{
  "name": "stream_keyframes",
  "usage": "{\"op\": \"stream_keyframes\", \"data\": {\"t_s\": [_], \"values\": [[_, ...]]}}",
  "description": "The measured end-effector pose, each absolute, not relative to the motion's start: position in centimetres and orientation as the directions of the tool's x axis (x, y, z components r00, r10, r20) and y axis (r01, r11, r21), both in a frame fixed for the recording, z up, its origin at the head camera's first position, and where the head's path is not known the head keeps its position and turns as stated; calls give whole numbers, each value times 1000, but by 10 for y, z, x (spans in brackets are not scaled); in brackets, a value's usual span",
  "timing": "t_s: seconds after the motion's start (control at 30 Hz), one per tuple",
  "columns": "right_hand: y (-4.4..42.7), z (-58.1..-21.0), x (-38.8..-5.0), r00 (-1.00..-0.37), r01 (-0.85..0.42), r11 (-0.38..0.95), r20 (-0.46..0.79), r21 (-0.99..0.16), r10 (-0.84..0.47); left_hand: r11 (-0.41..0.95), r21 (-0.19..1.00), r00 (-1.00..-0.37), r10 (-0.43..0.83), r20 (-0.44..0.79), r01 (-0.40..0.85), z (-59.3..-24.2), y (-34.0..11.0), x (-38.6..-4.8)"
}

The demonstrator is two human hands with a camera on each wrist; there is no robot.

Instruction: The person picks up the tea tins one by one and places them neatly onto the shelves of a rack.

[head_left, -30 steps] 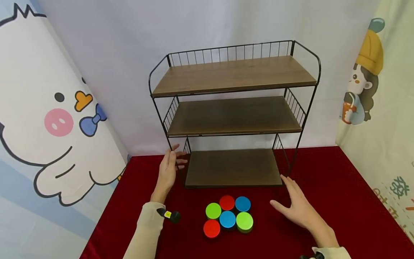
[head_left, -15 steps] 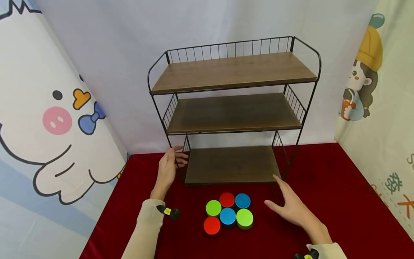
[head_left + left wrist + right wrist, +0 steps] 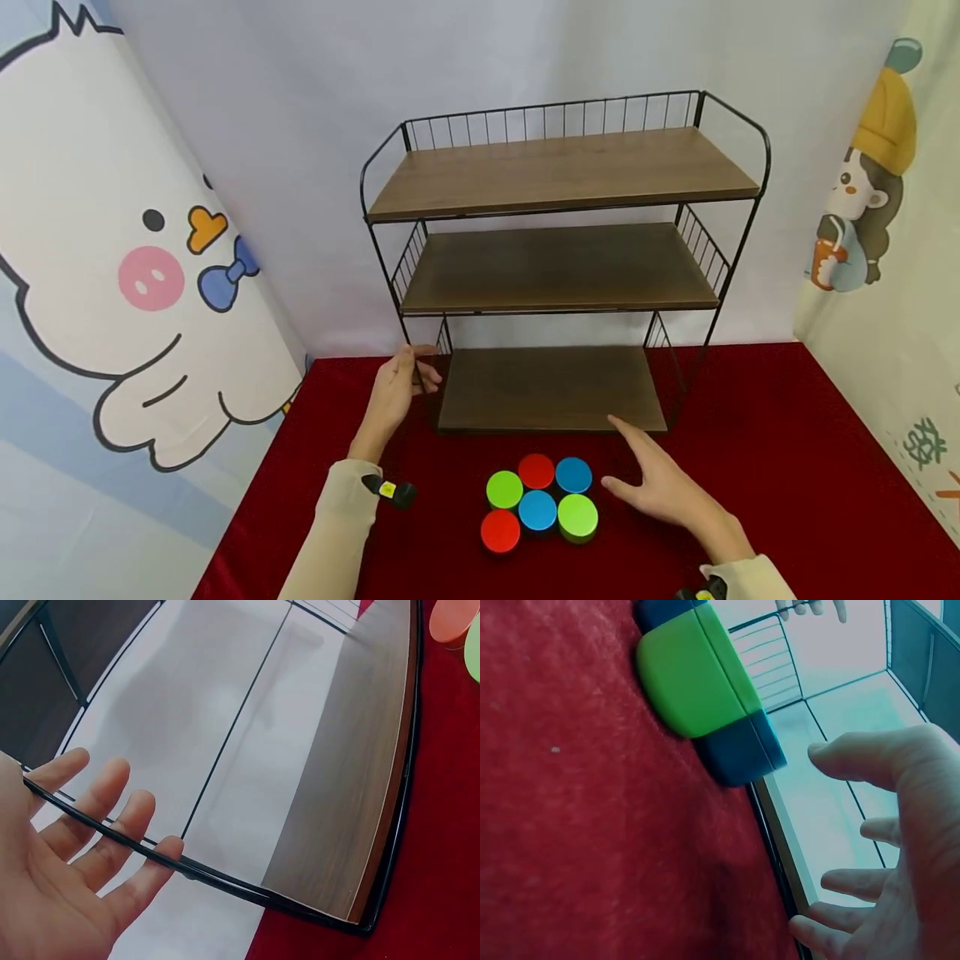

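A dark-framed shelf rack (image 3: pixel 555 279) with three wooden boards stands at the back of the red cloth. At its lower left post my left hand (image 3: pixel 393 390) holds the black rod, the thumb and bent fingers on either side; in the left wrist view the rod crosses its fingers. My right hand (image 3: pixel 663 487) hovers by the rack's front right, thumb apart and fingers extended, holding nothing. Left of it sit small round pots in two rows: red (image 3: pixel 536 472), blue (image 3: pixel 573 475) and green (image 3: pixel 505 490) behind; red (image 3: pixel 500 532), blue (image 3: pixel 537 510) and green (image 3: pixel 577 518) in front.
A red cloth (image 3: pixel 780 467) covers the table. Printed curtains hang close on both sides, a white cartoon figure (image 3: pixel 82 208) on the left and a child in a yellow hat (image 3: pixel 855 200) on the right. A pale curtain (image 3: pixel 525 50) stands behind the rack.
My right hand has moved left from the rack's right corner toward the pots. The left hand stays at the post, its fingers drawn a little closer together. The pots and rack have not moved.
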State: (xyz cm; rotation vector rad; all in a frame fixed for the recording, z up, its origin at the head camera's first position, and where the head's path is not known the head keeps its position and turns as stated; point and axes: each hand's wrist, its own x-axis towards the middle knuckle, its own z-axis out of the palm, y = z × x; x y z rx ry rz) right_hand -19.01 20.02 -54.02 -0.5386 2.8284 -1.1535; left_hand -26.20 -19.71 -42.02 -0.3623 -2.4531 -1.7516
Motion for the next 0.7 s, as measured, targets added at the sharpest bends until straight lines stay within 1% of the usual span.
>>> {"op": "stream_keyframes", "data": {"t_s": [0.1,0.27,0.5,0.6,0.7], "values": [[195,-539,-190,-930,-316,659,86,-682,-356,305,918,-966,134,222,253,-430,-199,-267],[190,-539,-191,-911,-335,618,77,-711,-406,282,931,-971,115,208,233,-446,-204,-276],[187,-547,-186,-899,-336,567,76,-752,-432,295,931,-975,116,190,217,-420,-198,-257],[186,-549,-184,-901,-335,557,84,-760,-426,275,939,-977,112,181,205,-424,-198,-260],[185,-552,-181,-903,-326,541,86,-776,-421,252,950,-981,100,166,186,-437,-200,-269]]}}
